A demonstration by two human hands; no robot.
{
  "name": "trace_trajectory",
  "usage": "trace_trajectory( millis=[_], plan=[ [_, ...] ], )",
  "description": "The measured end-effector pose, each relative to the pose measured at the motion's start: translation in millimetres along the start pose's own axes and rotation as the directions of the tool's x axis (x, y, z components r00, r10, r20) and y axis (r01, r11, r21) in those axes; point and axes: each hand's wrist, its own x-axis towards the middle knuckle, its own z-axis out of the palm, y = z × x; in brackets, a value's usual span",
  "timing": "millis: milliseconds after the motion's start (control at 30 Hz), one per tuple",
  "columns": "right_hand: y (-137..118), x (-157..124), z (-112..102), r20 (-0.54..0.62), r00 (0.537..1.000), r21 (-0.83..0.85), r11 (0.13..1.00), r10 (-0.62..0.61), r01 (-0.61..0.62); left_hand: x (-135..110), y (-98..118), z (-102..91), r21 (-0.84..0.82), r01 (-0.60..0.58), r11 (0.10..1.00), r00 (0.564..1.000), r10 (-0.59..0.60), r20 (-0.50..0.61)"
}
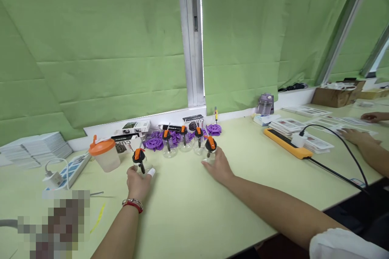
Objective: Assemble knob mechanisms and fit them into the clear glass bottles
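My left hand (137,186) is closed around a small clear bottle with a black-and-orange lid (139,156), upright on the table. A white wrap covers one of its fingertips. My right hand (221,166) grips a matching clear bottle with a black-and-orange lid (210,145) from its right side. Between and behind them stand several more such bottles, among them a left one (169,150), a middle one (184,142) and a right one (198,145). My fingers partly hide both held bottles.
Purple plastic reels (154,142) and small boxes (126,143) lie along the wall. An orange-lidded cup (106,158) and a white power strip (75,170) stand left. To the right are a yellow power strip (285,145), printed card stacks (316,142) and another person's hands (355,136).
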Motion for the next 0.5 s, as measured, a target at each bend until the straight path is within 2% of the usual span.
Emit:
trace_trajectory(
  millis=[100, 200, 333, 500],
  plan=[
    [22, 14, -6, -0.022, 0.99, -0.061, 0.988, 0.142, -0.144, 1, 1, 5.2, 0.013, 0.017, 1.0, 1.0, -0.017, 0.014],
    [37, 30, -3, -0.008, 0.968, -0.093, 0.964, 0.249, -0.249, 3, 6, 9.2, 0.133, -0.037, 0.99, 0.998, 0.031, 0.046],
    [47, 48, 5, 0.008, 0.972, -0.127, 0.965, 0.233, -0.23, 14, 11, 14.7, 0.314, -0.066, 0.947, 0.996, 0.042, 0.082],
    [56, 62, 10, 0.081, 0.965, -0.103, 0.965, 0.251, -0.242, 34, 11, 23.2, 0.392, -0.091, 0.915, 0.995, 0.066, 0.077]
  ],
)
